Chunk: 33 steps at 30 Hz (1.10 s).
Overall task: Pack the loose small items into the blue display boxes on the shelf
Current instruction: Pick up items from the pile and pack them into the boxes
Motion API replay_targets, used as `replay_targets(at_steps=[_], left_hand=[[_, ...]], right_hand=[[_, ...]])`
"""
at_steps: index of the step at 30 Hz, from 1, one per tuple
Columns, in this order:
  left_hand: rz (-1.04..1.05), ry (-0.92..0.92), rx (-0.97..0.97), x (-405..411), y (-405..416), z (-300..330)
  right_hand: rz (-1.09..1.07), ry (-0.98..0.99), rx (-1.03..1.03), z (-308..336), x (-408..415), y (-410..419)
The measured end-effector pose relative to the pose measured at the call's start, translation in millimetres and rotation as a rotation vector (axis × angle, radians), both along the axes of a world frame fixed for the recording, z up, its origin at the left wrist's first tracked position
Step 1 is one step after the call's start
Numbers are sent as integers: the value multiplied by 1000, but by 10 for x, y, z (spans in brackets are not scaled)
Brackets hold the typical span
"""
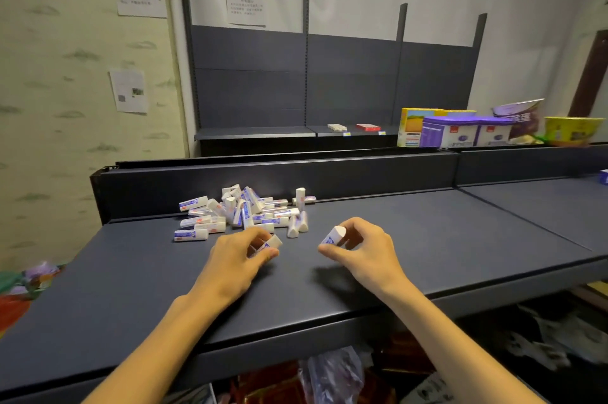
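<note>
A pile of several small white erasers with blue labels (243, 211) lies on the dark shelf (427, 239) near its back wall. My left hand (238, 255) grips one or two of these erasers (271, 243) just in front of the pile. My right hand (358, 247) hovers to the right of it and pinches a single eraser (334, 235) with its triangular end up. At the far right edge a corner of a blue box (604, 177) shows on the neighbouring shelf section.
Behind the shelf's back wall stand a yellow carton (411, 127), purple-and-white boxes (467, 133) and a yellow bowl (572, 132). A farther dark rack (296, 81) holds two flat packs. Bags and wrapped goods lie below the shelf's front edge (329, 328).
</note>
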State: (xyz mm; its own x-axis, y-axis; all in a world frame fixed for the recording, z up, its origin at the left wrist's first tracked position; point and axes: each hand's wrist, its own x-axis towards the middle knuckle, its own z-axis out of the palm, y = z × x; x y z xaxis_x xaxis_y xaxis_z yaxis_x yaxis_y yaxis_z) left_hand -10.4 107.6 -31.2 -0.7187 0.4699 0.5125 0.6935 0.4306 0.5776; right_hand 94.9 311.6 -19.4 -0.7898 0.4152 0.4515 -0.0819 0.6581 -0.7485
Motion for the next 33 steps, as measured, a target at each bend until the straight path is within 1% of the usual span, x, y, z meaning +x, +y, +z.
replay_targets(at_steps=[5, 11, 18, 25, 30, 33], left_hand=[[-64, 95, -39, 296, 567, 118], [-102, 78, -50, 677, 1359, 128], [-144, 138, -67, 1169, 2364, 140], [-212, 129, -103, 1581, 3216, 184], [-253, 150, -105, 1680, 3721, 252], [-277, 138, -106, 1670, 4002, 264]], right_hand=[[1, 4, 8, 36, 362, 533], [-30, -9, 30, 36, 831, 1322], [-103, -20, 25, -31, 1400, 2349], [-150, -28, 92, -24, 1825, 3149], [-193, -76, 222, 34, 1972, 3554], [-170, -93, 206, 43, 2011, 3793]])
